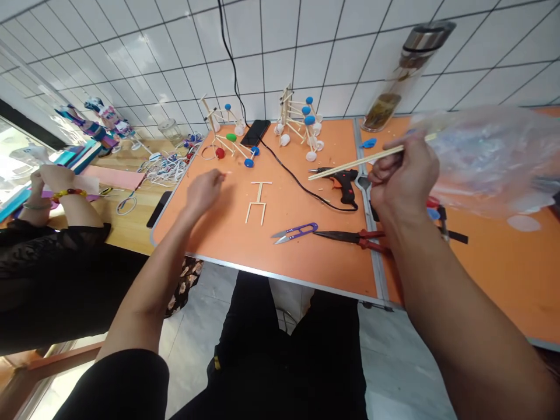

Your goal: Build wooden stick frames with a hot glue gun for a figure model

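Observation:
My right hand (406, 172) is closed around a couple of thin wooden sticks (356, 164), their far ends pointing left above a black hot glue gun (343, 182). My left hand (205, 191) hovers over the orange table (227, 233) with its fingertips pinched together; whatever is between them is too small to name. Between the hands lies a small flat frame of glued sticks (259, 202), shaped like a T over a fork. Closer to the front edge are purple thread snips (296, 233) and red-handled pliers (354, 236), partly hidden by my right arm.
Stick models with coloured caps (301, 119) stand by the tiled wall, near a phone (256, 133). A glass bottle (396, 79) and a plastic bag (490, 157) are at right. On the left, another person's hands (56, 178) work beside tangled cords (168, 168).

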### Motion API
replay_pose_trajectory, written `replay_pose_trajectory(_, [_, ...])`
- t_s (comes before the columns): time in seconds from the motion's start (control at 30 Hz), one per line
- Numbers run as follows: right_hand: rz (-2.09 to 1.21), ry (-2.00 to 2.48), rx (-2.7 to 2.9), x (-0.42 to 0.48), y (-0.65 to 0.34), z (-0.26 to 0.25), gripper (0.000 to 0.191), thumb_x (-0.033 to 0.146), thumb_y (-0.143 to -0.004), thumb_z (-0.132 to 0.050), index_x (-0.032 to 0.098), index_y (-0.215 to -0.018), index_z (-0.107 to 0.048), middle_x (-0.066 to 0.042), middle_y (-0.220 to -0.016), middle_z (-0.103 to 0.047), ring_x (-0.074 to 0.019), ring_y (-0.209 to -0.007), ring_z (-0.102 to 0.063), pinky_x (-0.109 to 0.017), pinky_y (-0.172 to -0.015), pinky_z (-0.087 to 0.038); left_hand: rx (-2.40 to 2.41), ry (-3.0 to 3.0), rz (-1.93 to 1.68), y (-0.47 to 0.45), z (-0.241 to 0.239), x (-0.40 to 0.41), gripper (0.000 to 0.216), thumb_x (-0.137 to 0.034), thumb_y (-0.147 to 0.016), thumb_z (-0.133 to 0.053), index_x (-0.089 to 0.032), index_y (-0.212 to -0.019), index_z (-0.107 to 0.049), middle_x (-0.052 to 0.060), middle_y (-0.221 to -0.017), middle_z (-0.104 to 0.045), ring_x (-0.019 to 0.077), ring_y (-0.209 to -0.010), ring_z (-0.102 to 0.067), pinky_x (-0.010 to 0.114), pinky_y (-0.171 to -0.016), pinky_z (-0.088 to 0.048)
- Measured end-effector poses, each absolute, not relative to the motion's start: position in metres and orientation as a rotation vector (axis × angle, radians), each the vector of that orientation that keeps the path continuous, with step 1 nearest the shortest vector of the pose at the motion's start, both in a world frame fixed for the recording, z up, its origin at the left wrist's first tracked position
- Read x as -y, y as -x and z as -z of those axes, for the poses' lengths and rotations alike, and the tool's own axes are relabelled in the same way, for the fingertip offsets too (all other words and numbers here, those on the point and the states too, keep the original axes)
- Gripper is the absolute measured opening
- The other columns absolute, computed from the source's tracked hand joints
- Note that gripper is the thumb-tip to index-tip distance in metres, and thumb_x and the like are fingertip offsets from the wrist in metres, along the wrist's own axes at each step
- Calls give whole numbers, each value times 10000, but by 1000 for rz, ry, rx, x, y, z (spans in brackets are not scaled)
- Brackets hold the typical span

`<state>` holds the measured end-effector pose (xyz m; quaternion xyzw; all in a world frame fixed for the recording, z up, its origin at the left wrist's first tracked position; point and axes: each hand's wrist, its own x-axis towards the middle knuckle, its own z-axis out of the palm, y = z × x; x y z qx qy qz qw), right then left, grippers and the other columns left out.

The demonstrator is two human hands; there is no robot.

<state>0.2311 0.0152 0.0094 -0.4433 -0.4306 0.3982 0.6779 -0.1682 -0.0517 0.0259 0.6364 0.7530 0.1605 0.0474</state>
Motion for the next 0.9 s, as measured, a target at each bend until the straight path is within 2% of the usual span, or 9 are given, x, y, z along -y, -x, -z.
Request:
replay_pose_trajectory(0.07, [-884,991,963,-10,-221,-10,695,942,-1050,-410,297,-834,-555,63,-555,-399,-109,-475,-250,-361,-513,-167,-2576,-1817,-233,196,-19,51,408,-353,-1107,-423,-221,-1255,-779,214,-1333,-815,397,-1270,-740,462,-1007,-517])
replay_pose_trajectory(0.17, [-873,972,1018,-3,-211,-9,705,936,-1042,-463,280,-834,-619,48,-563,-450,-117,-487,-293,-353,-516,-197,-2661,-1779,-54,216,-8,54,480,-343,-1108,-377,-182,-1350,-760,272,-1408,-774,450,-1338,-717,520,-1020,-531])
replay_pose_trajectory(0.33, [-881,934,1193,3,-206,0,651,912,-1028,-541,304,-833,-666,24,-552,-500,-153,-498,-388,-379,-522,-281,-2632,-1861,-19,210,-22,64,497,-404,-1074,-482,-161,-1429,-732,292,-1534,-689,497,-1437,-633,604,-1088,-530])
replay_pose_trajectory(0.4, [-898,924,1253,4,-204,1,634,923,-1007,-563,320,-837,-662,21,-553,-495,-170,-500,-425,-383,-512,-296,-2617,-1963,-173,195,-33,69,471,-390,-1051,-547,-163,-1421,-733,279,-1541,-687,486,-1461,-608,615,-1145,-501])
replay_pose_trajectory(0.47, [-930,921,1261,6,-201,0,664,951,-978,-574,313,-816,-660,23,-549,-485,-166,-480,-421,-368,-481,-277,-2428,-2103,-503,169,-41,74,403,-392,-1046,-589,-193,-1354,-755,217,-1454,-750,408,-1354,-678,539,-1123,-523])
replay_pose_trajectory(0.57, [-999,872,1230,11,-195,-4,721,976,-942,-602,277,-778,-674,28,-550,-504,-128,-457,-387,-317,-449,-249,-1873,-2114,-806,115,-43,82,354,-472,-1051,-618,-204,-1216,-780,124,-1224,-836,278,-1060,-751,399,-938,-574])
replay_pose_trajectory(0.67, [-1066,804,1210,17,-191,-7,737,972,-913,-654,246,-790,-698,36,-567,-537,-91,-452,-392,-267,-438,-261,-1456,-2026,-793,63,-39,85,361,-514,-1035,-666,-194,-1155,-782,107,-1185,-847,244,-1047,-763,350,-892,-569])
replay_pose_trajectory(0.8, [-1118,826,1206,21,-189,-9,737,966,-913,-658,236,-822,-696,33,-595,-559,-81,-457,-424,-243,-432,-320,-1252,-1798,-741,27,-33,84,235,-406,-1020,-681,-185,-964,-741,82,-916,-815,169,-758,-711,289,-697,-542])
replay_pose_trajectory(0.9, [-1151,848,1195,20,-188,-8,745,965,-906,-668,227,-804,-689,22,-624,-571,-79,-473,-451,-235,-431,-352,-1271,-1675,-759,23,-30,83,263,-424,-1007,-709,-185,-897,-718,69,-812,-795,136,-618,-642,256,-578,-479])
